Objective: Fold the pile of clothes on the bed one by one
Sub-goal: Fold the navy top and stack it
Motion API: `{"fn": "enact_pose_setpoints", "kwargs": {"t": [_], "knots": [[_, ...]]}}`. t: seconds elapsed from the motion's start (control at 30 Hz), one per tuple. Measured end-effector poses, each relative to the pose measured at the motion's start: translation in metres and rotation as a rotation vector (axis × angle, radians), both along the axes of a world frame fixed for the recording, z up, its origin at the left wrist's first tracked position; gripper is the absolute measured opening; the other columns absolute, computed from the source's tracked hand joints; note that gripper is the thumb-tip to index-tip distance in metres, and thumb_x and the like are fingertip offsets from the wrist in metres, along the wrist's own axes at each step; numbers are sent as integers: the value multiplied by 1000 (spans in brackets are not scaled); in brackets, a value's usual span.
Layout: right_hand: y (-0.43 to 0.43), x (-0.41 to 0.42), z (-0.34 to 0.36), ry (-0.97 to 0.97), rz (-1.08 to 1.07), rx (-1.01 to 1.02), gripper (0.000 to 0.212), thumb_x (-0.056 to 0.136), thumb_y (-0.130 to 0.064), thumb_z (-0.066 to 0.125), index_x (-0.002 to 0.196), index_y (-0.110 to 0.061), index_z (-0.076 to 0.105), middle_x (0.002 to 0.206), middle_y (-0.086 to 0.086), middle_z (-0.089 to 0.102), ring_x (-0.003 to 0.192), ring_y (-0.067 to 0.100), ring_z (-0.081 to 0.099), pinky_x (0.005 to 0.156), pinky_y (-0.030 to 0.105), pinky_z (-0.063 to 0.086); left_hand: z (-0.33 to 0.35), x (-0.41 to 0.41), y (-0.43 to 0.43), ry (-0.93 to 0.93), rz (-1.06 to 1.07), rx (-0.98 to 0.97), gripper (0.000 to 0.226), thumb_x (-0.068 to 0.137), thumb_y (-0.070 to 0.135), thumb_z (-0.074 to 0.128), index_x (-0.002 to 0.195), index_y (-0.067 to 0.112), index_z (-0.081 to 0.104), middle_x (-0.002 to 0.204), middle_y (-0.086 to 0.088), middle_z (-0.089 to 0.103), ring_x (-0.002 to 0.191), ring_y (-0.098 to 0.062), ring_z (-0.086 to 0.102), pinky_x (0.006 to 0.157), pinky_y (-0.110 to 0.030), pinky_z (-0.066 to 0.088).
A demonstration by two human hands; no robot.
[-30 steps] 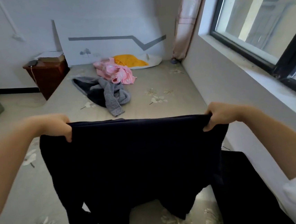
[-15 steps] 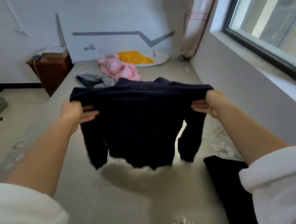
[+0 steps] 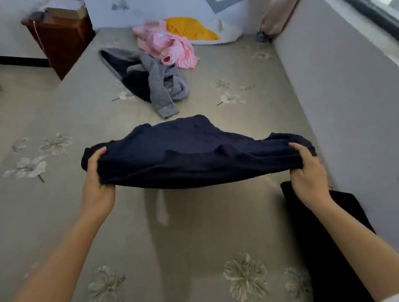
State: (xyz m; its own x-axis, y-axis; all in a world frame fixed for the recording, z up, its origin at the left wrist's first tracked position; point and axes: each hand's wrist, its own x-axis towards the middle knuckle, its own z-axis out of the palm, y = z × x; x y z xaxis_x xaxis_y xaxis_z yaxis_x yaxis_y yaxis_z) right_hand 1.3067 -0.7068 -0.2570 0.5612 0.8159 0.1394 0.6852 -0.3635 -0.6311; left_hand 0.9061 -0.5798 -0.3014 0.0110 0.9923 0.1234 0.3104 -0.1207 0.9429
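Left hand [image 3: 96, 175] and right hand [image 3: 307, 167], each gripping one end of the navy sweater [image 3: 194, 156], thumb lying on top of the cloth and fingers curled beneath it. The sweater is spanning the gap between the two hands, its long axis running left to right across the person's front, and it is billowing almost level above the bed [image 3: 53, 213]. The near hem is casting a shadow on the sheet and so is hanging clear of it; whether the far edge is touching the sheet cannot be told. The body of the garment is lying forward of both hands, and neither hand is noticeably nearer, so the coming lay-down is probably calling for an even lowering on both sides. Compared with half a second ago, the sweater is no longer hanging upright with its sleeves dangling; it is now swung forward and down, and the hands are sitting lower. Beyond it, well apart, the grey garment [image 3: 160, 88] and the pink garment [image 3: 169, 46] are waiting unfolded, while a black folded item [image 3: 323, 236] is lying just beside the right forearm
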Motion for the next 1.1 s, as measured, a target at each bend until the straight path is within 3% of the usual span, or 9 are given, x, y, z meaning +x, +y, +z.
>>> {"fn": "enact_pose_setpoints", "kwargs": {"t": [0.17, 0.33, 0.4, 0.5, 0.6, 0.7, 0.87, 0.97, 1.1], "knots": [[-51, -34, -103, -63, 101, -363, 61, 83, 1, 53, 140, -16, 44, 109, 27, 59, 98, 43, 53, 84, 42, 44, -109, -42, -71, 197, -30, -276, 55, 90, -18, 40, 139, 8, 37, 137, -15, 43, 121, -26, 46, 102, -38, 38], [-106, -69, -202, -84, 196, -762, 58, 93, -15, 48, 148, -17, 29, 123, 17, 55, 114, 31, 49, 99, 38, 38, -199, -75, -137, 466, -91, -650, 54, 88, -7, 48, 137, 11, 41, 123, -19, 53, 96, -28, 57, 81, -38, 46], [-125, -79, -231, 16, 209, -896, 55, 96, -17, 42, 149, -17, 27, 130, 13, 50, 118, 28, 47, 100, 36, 38, -226, -78, -154, 555, -138, -758, 50, 89, 0, 54, 137, 8, 44, 132, -19, 48, 110, -33, 54, 94, -41, 43], [-145, -92, -254, 128, 173, -1068, 45, 95, -11, 39, 140, -10, 40, 131, 16, 51, 116, 31, 51, 94, 33, 41, -247, -71, -175, 803, -113, -877, 53, 90, 17, 55, 141, 12, 40, 154, -18, 18, 140, -35, 20, 114, -42, 21], [-142, -108, -264, 21, 129, -906, 38, 90, -10, 46, 128, -7, 49, 122, 14, 50, 109, 31, 50, 89, 38, 44, -250, -50, -186, 992, -85, -729, 68, 84, 20, 58, 144, 20, 27, 158, -11, -6, 144, -29, -6, 114, -50, 11], [-118, -133, -273, 11, 232, -690, 46, 84, -12, 55, 129, -10, 50, 121, 7, 49, 114, 27, 44, 92, 40, 41, -257, -21, -186, 970, -256, -485, 77, 76, 19, 62, 145, 20, 27, 154, -2, 17, 142, -21, 5, 112, -48, 16], [-103, -161, -293, 186, 380, -838, 74, 80, -16, 62, 145, -21, 26, 118, -5, 50, 116, 17, 44, 99, 39, 29, -272, 11, -194, 872, -510, -535, 76, 80, 24, 59, 147, 28, 23, 111, 12, 47, 116, -11, 34, 101, -32, 15], [-117, -157, -292, 334, 443, -870, 54, 73, -5, 58, 122, -26, 50, 69, -11, 51, 74, 12, 50, 79, 32, 36, -270, -1, -200, 812, -648, -643, 66, 79, 21, 61, 137, 42, 37, 84, 16, 49, 91, -4, 45, 84, -28, 18], [-141, -146, -291, 375, 789, -1063, 44, 73, -4, 46, 101, -28, 71, 74, -17, 59, 75, 7, 56, 71, 21, 45, -264, -19, -205, 939, -972, -770, 52, 74, 11, 49, 108, 50, 58, 80, 18, 55, 78, 1, 47, 69, -24, 28]]}}
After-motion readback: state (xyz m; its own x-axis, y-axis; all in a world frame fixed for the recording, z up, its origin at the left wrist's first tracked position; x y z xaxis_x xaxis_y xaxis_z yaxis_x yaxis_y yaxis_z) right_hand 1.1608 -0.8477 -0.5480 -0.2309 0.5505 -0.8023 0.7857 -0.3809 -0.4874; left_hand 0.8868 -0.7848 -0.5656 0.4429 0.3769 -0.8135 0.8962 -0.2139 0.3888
